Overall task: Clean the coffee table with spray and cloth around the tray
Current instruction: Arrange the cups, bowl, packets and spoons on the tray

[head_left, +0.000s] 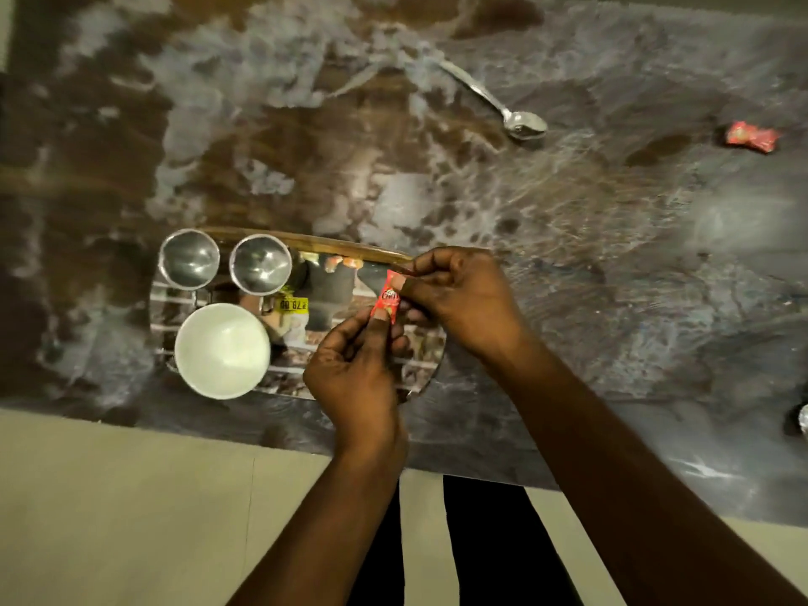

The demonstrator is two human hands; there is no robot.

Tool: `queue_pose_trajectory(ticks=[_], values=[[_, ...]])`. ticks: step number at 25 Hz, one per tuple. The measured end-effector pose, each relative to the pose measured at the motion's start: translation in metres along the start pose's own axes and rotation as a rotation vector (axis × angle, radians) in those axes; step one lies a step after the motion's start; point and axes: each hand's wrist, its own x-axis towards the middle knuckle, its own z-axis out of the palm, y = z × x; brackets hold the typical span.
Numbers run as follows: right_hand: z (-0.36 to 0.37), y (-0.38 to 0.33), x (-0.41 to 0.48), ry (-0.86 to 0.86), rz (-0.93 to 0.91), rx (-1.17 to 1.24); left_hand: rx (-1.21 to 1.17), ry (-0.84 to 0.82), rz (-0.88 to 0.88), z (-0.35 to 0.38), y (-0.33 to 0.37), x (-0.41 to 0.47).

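Observation:
A mirrored oval tray (332, 247) with a wooden rim lies near the front edge of the dark marble-patterned coffee table (612, 255). Over the tray's right part, both hands pinch a small red candy wrapper (386, 300). My left hand (354, 373) holds its lower end between thumb and fingers. My right hand (459, 299) pinches its upper end. No spray bottle or cloth shows in the head view.
On the tray stand two steel cups (189, 258), (260, 264) and a white bowl (222, 350). A steel spoon (498, 102) lies on the table behind. A second red candy (751, 136) lies far right. A shiny object (802, 419) peeks in at the right edge.

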Motion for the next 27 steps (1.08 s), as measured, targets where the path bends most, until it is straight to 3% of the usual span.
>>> queue_pose_trajectory(ticks=[4, 6, 17, 27], values=[[0.036, 0.0, 0.017, 0.04, -0.173, -0.455, -0.116, 0.125, -0.064, -0.015, 0.0, 0.021], [0.045, -0.001, 0.023, 0.068, -0.227, -0.527, -0.148, 0.137, -0.08, -0.015, 0.0, 0.029], [0.062, 0.0, 0.035, 0.142, -0.371, -0.705, -0.123, 0.184, -0.11, -0.015, -0.005, 0.058], [0.042, 0.0, 0.014, 0.205, -0.346, -0.5, 0.026, 0.216, -0.035, -0.008, 0.002, 0.039]])
